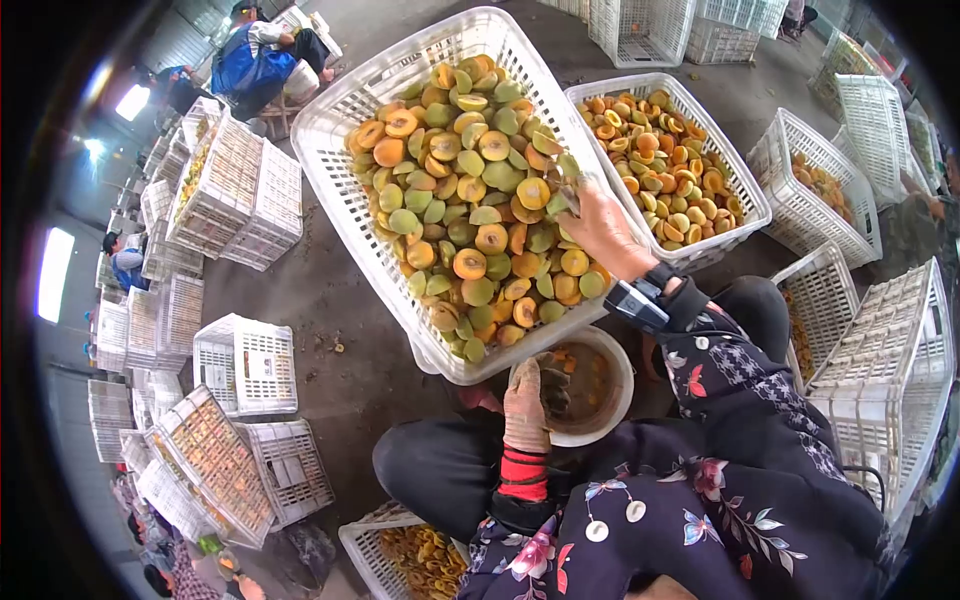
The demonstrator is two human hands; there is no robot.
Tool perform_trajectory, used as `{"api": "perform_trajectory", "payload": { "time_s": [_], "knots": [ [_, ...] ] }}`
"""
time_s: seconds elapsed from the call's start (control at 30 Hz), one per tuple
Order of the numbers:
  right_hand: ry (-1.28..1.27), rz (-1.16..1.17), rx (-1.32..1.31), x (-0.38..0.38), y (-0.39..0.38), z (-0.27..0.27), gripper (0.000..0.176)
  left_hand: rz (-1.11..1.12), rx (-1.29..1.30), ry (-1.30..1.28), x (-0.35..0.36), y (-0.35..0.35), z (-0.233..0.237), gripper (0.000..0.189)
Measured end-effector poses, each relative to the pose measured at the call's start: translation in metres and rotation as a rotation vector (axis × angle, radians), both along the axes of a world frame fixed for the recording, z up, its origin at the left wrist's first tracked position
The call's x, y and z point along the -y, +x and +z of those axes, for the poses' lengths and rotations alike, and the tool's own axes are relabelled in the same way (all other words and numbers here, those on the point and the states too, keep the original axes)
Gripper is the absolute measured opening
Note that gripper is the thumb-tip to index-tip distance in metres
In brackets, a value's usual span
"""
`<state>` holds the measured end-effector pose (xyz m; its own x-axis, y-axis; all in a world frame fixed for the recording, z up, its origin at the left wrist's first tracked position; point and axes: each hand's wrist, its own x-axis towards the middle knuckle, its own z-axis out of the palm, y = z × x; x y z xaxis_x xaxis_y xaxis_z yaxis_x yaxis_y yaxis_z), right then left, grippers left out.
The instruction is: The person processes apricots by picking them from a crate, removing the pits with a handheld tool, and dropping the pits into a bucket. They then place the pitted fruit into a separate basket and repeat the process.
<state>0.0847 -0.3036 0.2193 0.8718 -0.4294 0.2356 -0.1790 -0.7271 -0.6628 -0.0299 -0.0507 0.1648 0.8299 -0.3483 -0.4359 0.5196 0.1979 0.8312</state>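
Observation:
A white plastic crate (330, 160), tilted in front of me, holds many halved apricots (470, 215), green to orange, several with the brown pit still in the flesh. My right hand (603, 228), bare with a dark band and a device at the wrist, reaches over the crate's right rim; its curled fingers are at the apricot halves, close around one. Below the crate's near edge, my left hand (525, 408) wears a dirty knit glove and is closed at the left rim of a white bucket (625, 385). What it grips is unclear. Brownish contents and orange pieces show inside the bucket.
A second crate (755, 215) of orange halves stands right of the first, and another crate (870, 240) with fruit beyond it. Stacked crates (240, 190) line the left side. One crate (360, 555) with fruit sits by my left knee. A seated person (250, 60) is at the upper left.

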Motion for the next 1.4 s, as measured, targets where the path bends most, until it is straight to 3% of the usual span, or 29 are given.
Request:
{"api": "perform_trajectory", "payload": {
  "time_s": [0.07, 0.1, 0.2, 0.27, 0.33, 0.37, 0.47, 0.5, 0.53, 0.57, 0.6, 0.67, 0.7, 0.73, 0.8, 0.87, 0.93, 1.03, 1.4],
  "knots": [
    [-0.073, -0.002, -0.055, -0.003, 0.005, -0.004, 0.044, -0.007, -0.024, -0.009, 0.001, 0.002, 0.006, 0.041],
    [-0.155, 0.018, 0.049, -0.005, 0.003, -0.012, 0.046, -0.004, -0.053, 0.007, 0.002, 0.002, 0.010, 0.042],
    [-0.068, 0.058, -0.047, -0.007, -0.007, -0.004, 0.045, 0.041, -0.023, 0.000, 0.002, 0.006, -0.006, 0.044],
    [-0.075, 0.081, 0.039, -0.016, -0.024, 0.004, 0.042, 0.090, 0.027, -0.023, 0.002, 0.008, 0.001, 0.045],
    [0.064, 0.288, 0.055, -0.036, -0.053, 0.018, 0.039, 0.079, -0.127, -0.159, 0.000, 0.007, 0.030, 0.046],
    [0.009, 0.344, 0.048, -0.048, -0.069, 0.018, 0.040, 0.087, -0.136, -0.156, 0.001, 0.007, 0.037, 0.046],
    [-0.162, 0.578, 0.051, -0.082, -0.119, 0.019, 0.043, 0.041, -0.068, -0.185, -0.001, 0.008, 0.039, 0.047],
    [-0.192, 0.614, 0.133, -0.089, -0.132, 0.013, 0.042, 0.008, 0.071, -0.056, -0.005, 0.007, 0.029, 0.048],
    [-0.122, 0.632, 0.088, -0.095, -0.142, 0.015, 0.044, -0.031, 0.209, 0.072, -0.005, 0.006, 0.032, 0.048],
    [0.042, 0.607, 0.074, -0.099, -0.152, 0.019, 0.045, 0.057, -0.036, -0.104, -0.006, 0.000, 0.042, 0.046],
    [0.202, 0.578, 0.064, -0.103, -0.157, 0.024, 0.045, 0.056, -0.044, -0.099, -0.006, -0.002, 0.043, 0.046],
    [0.328, 0.529, 0.031, -0.107, -0.165, 0.021, 0.043, 0.062, 0.419, 0.152, -0.007, -0.006, 0.044, 0.035],
    [0.446, 0.483, 0.005, -0.107, -0.168, 0.020, 0.040, 0.194, -0.042, -0.289, -0.009, -0.004, 0.046, 0.033],
    [0.448, 0.480, 0.002, -0.107, -0.171, 0.020, 0.040, 0.193, -0.045, -0.288, -0.012, -0.005, 0.049, 0.033],
    [0.417, 0.511, -0.048, -0.106, -0.175, 0.019, 0.035, -0.012, 0.981, 0.679, -0.017, -0.008, 0.054, 0.037],
    [0.333, 0.550, -0.117, -0.104, -0.182, 0.022, 0.032, -0.002, 0.933, 0.592, -0.014, -0.008, 0.055, 0.036],
    [0.247, 0.588, -0.182, -0.104, -0.186, 0.027, 0.031, 0.158, 0.019, -0.266, -0.011, -0.011, 0.061, 0.049],
    [0.204, 0.605, -0.283, -0.105, -0.191, 0.031, 0.030, 0.209, -0.010, -0.228, -0.009, -0.013, 0.060, 0.051],
    [-0.092, 0.576, -0.209, -0.113, -0.193, 0.033, 0.025, 0.153, 0.077, -0.052, -0.008, -0.016, 0.070, 0.052]
  ]
}}
